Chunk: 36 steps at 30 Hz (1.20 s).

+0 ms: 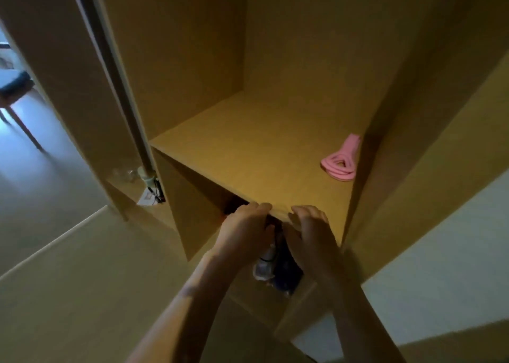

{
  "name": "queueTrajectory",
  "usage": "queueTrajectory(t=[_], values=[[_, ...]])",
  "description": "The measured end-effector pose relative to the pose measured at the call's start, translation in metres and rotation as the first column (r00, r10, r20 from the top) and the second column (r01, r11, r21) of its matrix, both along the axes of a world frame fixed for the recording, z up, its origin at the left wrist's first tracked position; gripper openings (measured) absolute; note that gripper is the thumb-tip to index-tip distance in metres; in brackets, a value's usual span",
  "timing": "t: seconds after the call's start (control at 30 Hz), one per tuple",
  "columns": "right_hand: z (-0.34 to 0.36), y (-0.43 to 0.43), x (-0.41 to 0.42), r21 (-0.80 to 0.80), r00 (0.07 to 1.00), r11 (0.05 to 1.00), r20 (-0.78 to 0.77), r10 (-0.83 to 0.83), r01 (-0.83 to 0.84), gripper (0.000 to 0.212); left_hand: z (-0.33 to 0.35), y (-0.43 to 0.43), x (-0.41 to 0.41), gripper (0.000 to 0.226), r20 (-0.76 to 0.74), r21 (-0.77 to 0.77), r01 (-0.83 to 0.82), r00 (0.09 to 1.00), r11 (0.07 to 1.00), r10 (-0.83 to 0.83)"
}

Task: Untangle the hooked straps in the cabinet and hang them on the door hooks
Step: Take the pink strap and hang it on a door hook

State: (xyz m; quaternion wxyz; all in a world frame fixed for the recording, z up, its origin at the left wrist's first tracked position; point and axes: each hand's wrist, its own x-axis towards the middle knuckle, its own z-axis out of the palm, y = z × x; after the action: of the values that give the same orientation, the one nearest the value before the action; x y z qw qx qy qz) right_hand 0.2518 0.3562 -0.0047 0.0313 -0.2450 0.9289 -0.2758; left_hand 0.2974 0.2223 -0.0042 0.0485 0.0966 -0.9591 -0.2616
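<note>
Forearms: two bare arms reach up from the bottom of the frame, side by side.
Left hand: the left hand (245, 224) sits at the front lip of the shelf with its fingers curled inward toward a dark gap. Whether they pinch anything there cannot be told.
Right hand: the right hand (308, 229) is just beside it, fingers bent with the tips at the same lip. Its grip cannot be told either.
Task's thing: a tangled bundle of dark straps (285, 266) hangs between and below the two hands, in the compartment under the shelf, next to a pale whitish piece (264, 267) (too blurred to name).
Surface: a plain tan wooden shelf board (248, 147) inside a tall tan cabinet.
On the shelf: a coiled, glossy pink cord (340, 167) lies at the right, close to the side wall and well apart from the hands.
Door: the tan cabinet door (55, 59) stands open at the left, with a pale upright rail (121, 87) along its edge.
Writing: a small white tag (146, 197) dangles at the rail's lower end, and its print is unreadable.
Room: a pale floor (41, 169). At the far left stands a wooden-legged chair with a blue seat (16, 85).
</note>
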Motion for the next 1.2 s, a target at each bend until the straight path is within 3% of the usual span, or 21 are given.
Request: queueTrajectory(t=[0.23, 0.47, 0.6, 0.8, 1.0, 1.2], values=[[-0.003, -0.011, -0.068, -0.089, 0.989, 0.986, 0.056, -0.134, 0.138, 0.041, -0.001, -0.012, -0.12, 0.047, 0.14, -0.11, 0.238, 0.965, 0.965, -0.222], [-0.012, -0.031, -0.142, -0.083, 0.926, 0.922, 0.034, -0.376, 0.377, 0.04, -0.01, -0.028, -0.235, 0.067, 0.2, -0.112, 0.445, 0.886, 0.888, -0.419], [-0.005, -0.03, -0.172, 0.016, 0.887, 0.887, -0.045, -0.46, 0.461, 0.037, -0.009, -0.016, -0.292, 0.048, 0.137, -0.095, 0.455, 0.887, 0.886, -0.441], [-0.002, -0.015, -0.187, -0.004, 0.825, 0.826, -0.031, -0.564, 0.564, 0.035, -0.026, 0.02, -0.343, 0.054, 0.082, 0.134, 0.494, 0.858, 0.859, -0.507], [0.0, -0.008, -0.183, -0.034, 0.802, 0.803, -0.047, -0.596, 0.595, 0.038, -0.036, 0.049, -0.359, 0.087, 0.028, 0.255, 0.433, 0.891, 0.865, -0.454], [-0.005, -0.012, -0.173, -0.067, 0.76, 0.767, -0.1, -0.642, 0.638, 0.033, -0.042, 0.044, -0.361, 0.082, -0.039, 0.42, 0.42, 0.894, 0.804, -0.447]])
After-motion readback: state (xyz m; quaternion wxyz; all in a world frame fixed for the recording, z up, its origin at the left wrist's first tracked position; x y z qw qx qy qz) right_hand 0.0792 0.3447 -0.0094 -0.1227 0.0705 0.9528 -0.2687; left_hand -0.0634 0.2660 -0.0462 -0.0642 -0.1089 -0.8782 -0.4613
